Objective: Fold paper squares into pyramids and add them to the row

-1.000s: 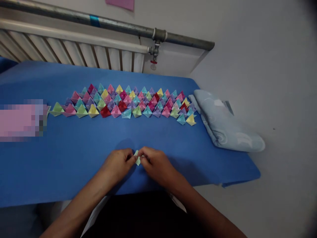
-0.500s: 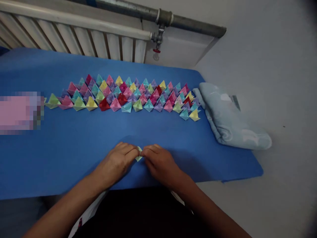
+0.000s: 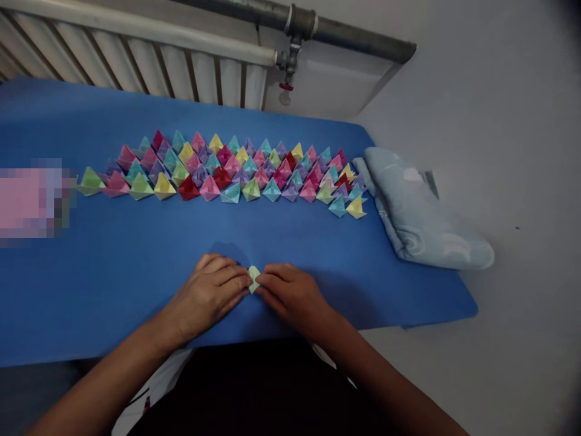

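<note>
A small pale green folded paper (image 3: 253, 279) lies between my hands, low over the near part of the blue table (image 3: 149, 248). My left hand (image 3: 215, 284) is closed with its fingertips on the paper's left edge. From the other side, my right hand (image 3: 288, 293) pinches the right edge between thumb and fingers. Beyond them stand several rows of folded paper boats (image 3: 231, 192) in pink, yellow, green, blue, purple and red. A yellow boat (image 3: 356, 208) and a light blue one sit in front of the rows at the right end.
A folded light blue blanket (image 3: 422, 212) lies at the table's right side by the wall. A blurred-out pink item (image 3: 27, 203) is at the left. Behind the table are a white radiator (image 3: 172, 66) and a metal pipe (image 3: 363, 39) with a red-handled valve (image 3: 285, 86).
My fingers have drawn apart slightly, so more of the green paper shows between them. The view has shifted a little; the boats and blanket stay in place.
</note>
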{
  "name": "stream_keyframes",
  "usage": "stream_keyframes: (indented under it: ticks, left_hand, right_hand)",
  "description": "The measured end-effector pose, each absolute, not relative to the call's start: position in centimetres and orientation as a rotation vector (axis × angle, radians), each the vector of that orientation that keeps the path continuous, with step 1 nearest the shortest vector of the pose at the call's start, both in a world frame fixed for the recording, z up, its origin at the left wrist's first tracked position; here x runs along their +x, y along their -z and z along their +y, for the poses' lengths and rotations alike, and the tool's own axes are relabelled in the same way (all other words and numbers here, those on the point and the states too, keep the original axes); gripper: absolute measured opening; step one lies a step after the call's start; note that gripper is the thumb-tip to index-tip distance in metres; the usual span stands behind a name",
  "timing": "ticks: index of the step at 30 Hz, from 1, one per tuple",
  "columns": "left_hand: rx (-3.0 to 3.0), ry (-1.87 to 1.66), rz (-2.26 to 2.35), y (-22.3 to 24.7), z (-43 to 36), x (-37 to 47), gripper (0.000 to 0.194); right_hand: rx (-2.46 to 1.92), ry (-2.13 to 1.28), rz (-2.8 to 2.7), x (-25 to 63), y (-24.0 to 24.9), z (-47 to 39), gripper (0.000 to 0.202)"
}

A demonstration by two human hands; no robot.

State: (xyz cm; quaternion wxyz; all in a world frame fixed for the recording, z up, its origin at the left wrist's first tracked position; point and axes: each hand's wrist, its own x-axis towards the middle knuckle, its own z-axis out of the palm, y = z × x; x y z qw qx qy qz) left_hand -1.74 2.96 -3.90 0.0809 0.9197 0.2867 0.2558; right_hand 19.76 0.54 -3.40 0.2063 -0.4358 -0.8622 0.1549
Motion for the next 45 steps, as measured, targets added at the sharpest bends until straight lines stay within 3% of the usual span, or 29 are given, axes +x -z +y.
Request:
stream_keyframes:
  ticks: [7,15,28,45]
  left_hand:
    - [2.747,-0.813,0.897,4.0,3.0,-1.8,0.014]
    - [2.733,-0.818,0.958,4.1,3.0,-1.6,0.015]
    - [2.487,-0.628,1.201,3.6,3.0,-1.1,0.029]
    - [2.418,-0.352,1.539,2.8,3.2,0.6,0.02]
  right_hand:
    - [-1.227,-0.313,-2.404,19.6,3.4,0.4,0.025]
    - [-1.218,-0.313,-2.352,19.5,3.5,0.3,0.017]
    - [-1.45,-0.53,-2.192,18.8,3.3,0.8,0.012]
    - [-1.649,-0.624,-2.149,18.0,2.6,1.5,0.009]
